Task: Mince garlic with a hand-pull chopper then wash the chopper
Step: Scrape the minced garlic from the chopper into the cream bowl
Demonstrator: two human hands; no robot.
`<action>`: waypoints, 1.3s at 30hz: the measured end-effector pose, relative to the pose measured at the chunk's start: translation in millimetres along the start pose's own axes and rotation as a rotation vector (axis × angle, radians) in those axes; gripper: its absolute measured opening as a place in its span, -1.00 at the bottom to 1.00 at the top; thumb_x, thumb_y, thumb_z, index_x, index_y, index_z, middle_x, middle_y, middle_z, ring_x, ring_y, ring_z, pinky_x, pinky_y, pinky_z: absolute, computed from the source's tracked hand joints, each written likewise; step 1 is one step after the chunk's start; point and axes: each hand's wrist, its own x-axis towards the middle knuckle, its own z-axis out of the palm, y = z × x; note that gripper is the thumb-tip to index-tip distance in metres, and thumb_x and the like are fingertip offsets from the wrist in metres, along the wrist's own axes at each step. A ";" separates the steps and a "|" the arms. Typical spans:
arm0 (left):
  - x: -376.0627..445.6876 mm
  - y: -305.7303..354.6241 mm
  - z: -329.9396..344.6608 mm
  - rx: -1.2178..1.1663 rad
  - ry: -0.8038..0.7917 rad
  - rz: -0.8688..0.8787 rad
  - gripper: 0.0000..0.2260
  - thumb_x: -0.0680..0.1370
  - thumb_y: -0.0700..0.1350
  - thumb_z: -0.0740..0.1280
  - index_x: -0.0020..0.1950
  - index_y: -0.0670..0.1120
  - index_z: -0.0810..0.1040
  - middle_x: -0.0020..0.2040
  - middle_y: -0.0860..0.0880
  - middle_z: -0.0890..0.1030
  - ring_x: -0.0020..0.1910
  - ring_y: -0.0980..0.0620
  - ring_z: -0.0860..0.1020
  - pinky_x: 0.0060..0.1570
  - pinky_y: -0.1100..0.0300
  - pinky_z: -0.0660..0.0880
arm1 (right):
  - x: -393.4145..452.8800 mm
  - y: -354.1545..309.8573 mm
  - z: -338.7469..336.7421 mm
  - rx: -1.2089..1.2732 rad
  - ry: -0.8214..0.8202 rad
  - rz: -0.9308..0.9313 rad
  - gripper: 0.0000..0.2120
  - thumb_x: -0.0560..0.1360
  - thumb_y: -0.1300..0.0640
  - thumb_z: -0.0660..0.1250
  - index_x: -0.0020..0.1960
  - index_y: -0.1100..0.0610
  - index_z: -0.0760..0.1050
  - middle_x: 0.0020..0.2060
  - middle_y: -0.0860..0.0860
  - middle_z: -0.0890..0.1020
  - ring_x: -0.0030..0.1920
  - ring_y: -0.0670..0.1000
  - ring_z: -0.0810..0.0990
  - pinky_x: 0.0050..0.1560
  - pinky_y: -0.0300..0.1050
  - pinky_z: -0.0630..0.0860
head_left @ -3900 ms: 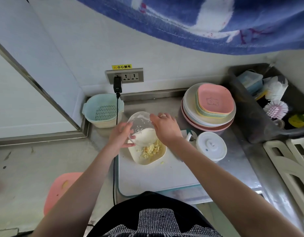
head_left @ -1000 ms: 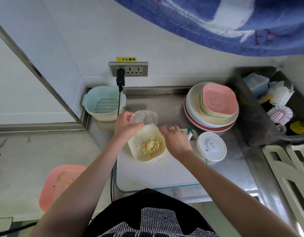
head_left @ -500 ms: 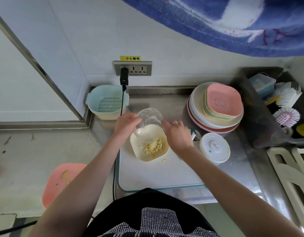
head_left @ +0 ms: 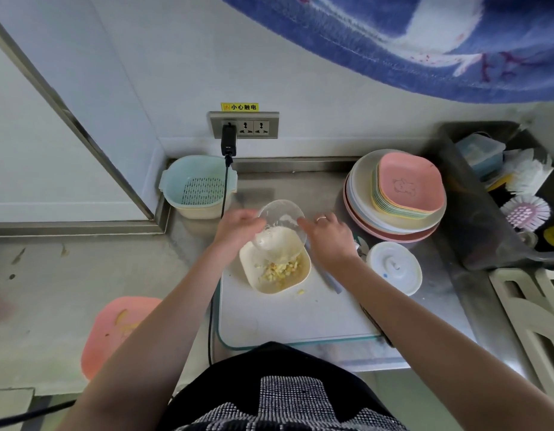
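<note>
Clear plastic chopper cup (head_left: pixel 280 227), gripped in the left hand's (head_left: pixel 238 228) curled fingers, tilts over a cream square bowl (head_left: pixel 296 279) of minced garlic (head_left: pixel 280 270), right hand's (head_left: pixel 330 236) straightish fingers at its rim, likely emptying; washing follows.

Clear plastic chopper cup (head_left: pixel 282 228), matt cream dish (head_left: pixel 274 275), brushed steel counter (head_left: pixel 325 188)

**Both hands at the chopper cup**

Both bare forearms reach forward and converge. The left hand (head_left: pixel 238 228) grips the tilted chopper cup (head_left: pixel 280 228) from its left side. The right hand (head_left: pixel 330 236), ring on one finger, touches the cup's right side, fingers extended.
</note>
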 end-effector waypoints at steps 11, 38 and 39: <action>-3.5 -7.1 5.9 0.396 0.134 0.470 -0.52 0.45 -0.20 0.44 0.35 -0.18 0.43 0.20 -0.15 0.52 0.16 -0.05 0.50 0.03 0.33 0.28 | -38.3 -15.5 20.0 0.153 -0.083 -0.069 -0.58 0.47 0.36 0.13 0.26 0.05 0.36 -0.11 0.10 0.48 0.01 0.17 0.48 -0.26 -0.06 0.35; 2.7 -3.5 5.6 0.260 0.262 0.457 -0.64 0.50 -0.17 0.39 0.28 -0.19 0.47 0.12 -0.06 0.51 0.08 0.04 0.46 0.02 0.27 0.31 | -33.9 -12.1 21.5 0.438 -0.053 0.073 -0.92 0.56 0.16 0.19 -0.01 0.08 0.45 -0.21 0.02 0.55 -0.20 0.07 0.47 -0.26 -0.06 0.45; 4.5 -4.0 1.2 0.203 0.259 0.332 -0.63 0.52 -0.14 0.37 0.30 -0.18 0.45 0.12 -0.02 0.50 0.09 0.05 0.46 0.06 0.24 0.35 | -35.9 -8.9 20.2 0.540 -0.022 0.173 -0.92 0.56 0.14 0.20 -0.07 0.06 0.46 -0.26 -0.01 0.54 -0.25 0.02 0.45 -0.26 -0.08 0.43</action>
